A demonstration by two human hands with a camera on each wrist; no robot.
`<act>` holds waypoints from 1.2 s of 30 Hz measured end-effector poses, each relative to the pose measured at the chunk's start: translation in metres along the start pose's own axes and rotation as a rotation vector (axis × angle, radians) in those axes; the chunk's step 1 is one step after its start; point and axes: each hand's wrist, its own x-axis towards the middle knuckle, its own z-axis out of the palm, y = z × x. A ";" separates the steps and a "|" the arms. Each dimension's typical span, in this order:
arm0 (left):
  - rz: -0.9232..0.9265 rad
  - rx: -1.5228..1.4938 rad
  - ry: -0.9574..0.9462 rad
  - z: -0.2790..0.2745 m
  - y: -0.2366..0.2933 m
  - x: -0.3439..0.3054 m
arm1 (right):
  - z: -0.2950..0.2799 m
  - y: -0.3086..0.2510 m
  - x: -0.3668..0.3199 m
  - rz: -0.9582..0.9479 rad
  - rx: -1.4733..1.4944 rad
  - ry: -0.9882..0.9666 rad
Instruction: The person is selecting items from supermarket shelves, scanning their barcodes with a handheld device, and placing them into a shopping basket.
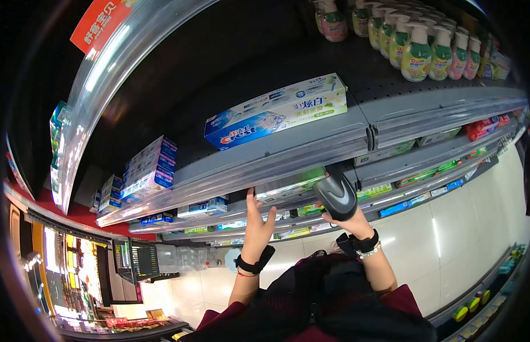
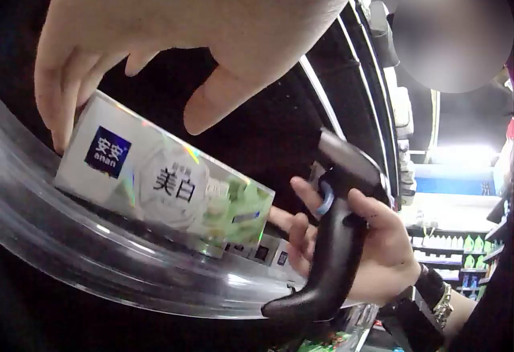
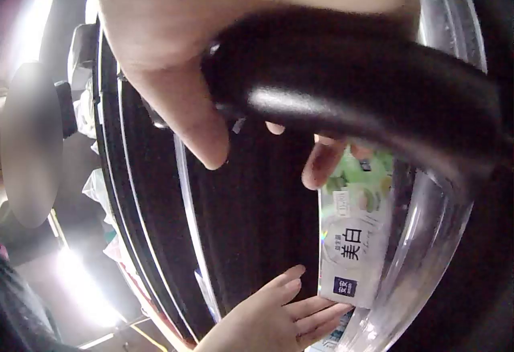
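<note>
A white and green toothpaste box (image 1: 293, 185) (image 2: 165, 177) (image 3: 353, 244) lies at the shelf's clear front edge. My left hand (image 1: 258, 229) (image 2: 193, 23) (image 3: 269, 316) touches its left end with extended fingertips, the thumb held apart from it. Gripped in my right hand (image 1: 356, 224) (image 2: 385, 260) (image 3: 173, 39) is a black handheld scanner (image 1: 338, 196) (image 2: 333, 244) (image 3: 345, 87), its head near the box's right end in the head view. Some right fingers reach toward that end; whether they touch it is unclear.
A large Crest box (image 1: 276, 114) stands on the shelf above, with stacked boxes (image 1: 151, 171) to its left and pump bottles (image 1: 417, 54) at the upper right. Lower shelves hold more boxes. A shopping basket (image 1: 136, 259) is at the lower left.
</note>
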 end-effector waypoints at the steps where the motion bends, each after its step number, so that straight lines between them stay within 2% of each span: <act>1: -0.006 -0.001 0.006 0.000 0.000 -0.001 | 0.006 -0.011 0.004 -0.070 0.049 -0.013; 2: -0.017 0.026 0.035 -0.002 -0.001 -0.003 | 0.012 -0.026 0.004 -0.096 -0.240 -0.071; 3: -0.028 0.053 0.064 -0.004 -0.003 -0.005 | 0.014 -0.031 0.006 -0.405 -0.538 -0.156; 5: -0.021 -0.001 0.087 -0.005 -0.011 -0.007 | 0.030 -0.033 -0.009 -0.173 -0.110 -0.297; 7: 0.015 -0.121 0.120 -0.010 -0.019 -0.014 | 0.044 -0.066 -0.015 0.062 0.150 -0.536; 8: 0.177 0.047 0.137 -0.013 -0.021 -0.018 | 0.050 -0.067 -0.016 0.056 0.187 -0.607; 9: 0.150 0.005 0.094 -0.017 -0.015 -0.024 | 0.055 -0.068 -0.017 -0.034 0.141 -0.685; 11: -0.020 -0.496 0.090 -0.021 -0.003 -0.041 | 0.069 -0.060 -0.025 -0.100 0.122 -0.756; 12: -0.034 -0.498 0.107 -0.023 -0.001 -0.051 | 0.075 -0.061 -0.025 -0.167 0.127 -0.787; 15: -0.067 -0.341 0.083 -0.033 -0.008 -0.079 | 0.093 -0.055 -0.032 -0.091 0.146 -0.870; 17: -0.006 -0.456 0.220 -0.040 -0.026 -0.096 | 0.109 -0.050 -0.037 -0.089 0.218 -0.894; 19: -0.025 -0.494 0.317 -0.053 -0.042 -0.114 | 0.118 -0.046 -0.044 0.044 0.173 -0.896; 20: -0.060 -0.455 0.432 -0.060 -0.054 -0.125 | 0.117 -0.035 -0.050 -0.015 0.035 -0.918; 21: -0.094 -0.412 0.546 -0.069 -0.068 -0.138 | 0.121 -0.030 -0.058 -0.005 0.045 -0.955; 22: -0.069 -0.215 0.573 -0.081 -0.079 -0.151 | 0.125 -0.026 -0.066 -0.108 -0.093 -0.907; 23: -0.086 -0.206 0.608 -0.090 -0.088 -0.167 | 0.130 -0.022 -0.072 -0.214 -0.226 -0.855; 25: -0.143 -0.159 0.760 -0.111 -0.095 -0.194 | 0.146 -0.014 -0.083 -0.180 -0.313 -0.922; 27: -0.138 -0.075 0.846 -0.135 -0.101 -0.224 | 0.167 -0.011 -0.093 0.065 -0.301 -0.976; 28: -0.127 -0.021 0.893 -0.147 -0.105 -0.240 | 0.183 -0.011 -0.101 0.128 -0.256 -0.971; 31: -0.139 0.100 1.028 -0.179 -0.113 -0.291 | 0.221 -0.010 -0.121 0.162 -0.315 -1.177; 33: -0.188 0.225 1.060 -0.196 -0.123 -0.332 | 0.249 -0.013 -0.139 0.269 -0.269 -1.205; 36: -0.254 0.204 1.130 -0.218 -0.131 -0.394 | 0.284 0.005 -0.170 0.274 -0.128 -1.266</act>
